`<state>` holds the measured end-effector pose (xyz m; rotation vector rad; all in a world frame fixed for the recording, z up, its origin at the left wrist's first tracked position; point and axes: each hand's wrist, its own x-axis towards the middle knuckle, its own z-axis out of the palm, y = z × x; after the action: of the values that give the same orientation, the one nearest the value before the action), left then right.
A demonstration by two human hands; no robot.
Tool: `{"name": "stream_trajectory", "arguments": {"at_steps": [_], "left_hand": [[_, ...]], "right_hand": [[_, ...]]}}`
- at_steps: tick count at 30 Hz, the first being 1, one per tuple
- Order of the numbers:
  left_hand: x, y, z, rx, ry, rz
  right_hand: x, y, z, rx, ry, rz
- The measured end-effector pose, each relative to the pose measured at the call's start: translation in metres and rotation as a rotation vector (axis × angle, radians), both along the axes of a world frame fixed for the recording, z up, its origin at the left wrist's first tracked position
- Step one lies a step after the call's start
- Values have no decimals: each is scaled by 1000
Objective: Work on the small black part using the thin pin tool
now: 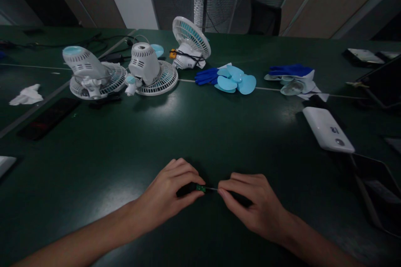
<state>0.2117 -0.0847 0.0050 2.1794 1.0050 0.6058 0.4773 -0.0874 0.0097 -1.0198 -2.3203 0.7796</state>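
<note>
Near the front edge of the dark green table (200, 133), my left hand (171, 194) is curled round the dark handle of a small screwdriver (200, 188) with a green collar. A thin metal shaft runs from the collar to my right hand (250, 204), whose fingertips pinch its tip. Both hands rest low on the table, close together. Most of the handle is hidden inside my left fingers.
Three small white desk fans (150, 71) lie at the back left. Loose light-blue fan blades (234, 81) and blue gloves (291, 71) lie at the back centre and right. A white power bank (327, 129) and dark tablets sit at the right, a black phone (48, 117) and crumpled tissue (26, 96) at the left.
</note>
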Motion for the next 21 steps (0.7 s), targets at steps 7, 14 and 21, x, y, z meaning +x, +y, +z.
{"name": "stream_trajectory", "arguments": {"at_steps": [7,14,21], "left_hand": [[0,1,-1,3,-28,6],[3,0,3,6,-11,-62],[2,1,1,8,1,-57]], "right_hand": [[3,0,1,96,-134,60],[-5,-2,-1,107,-130,33],[-4,4,-1,6,48,-51]]}}
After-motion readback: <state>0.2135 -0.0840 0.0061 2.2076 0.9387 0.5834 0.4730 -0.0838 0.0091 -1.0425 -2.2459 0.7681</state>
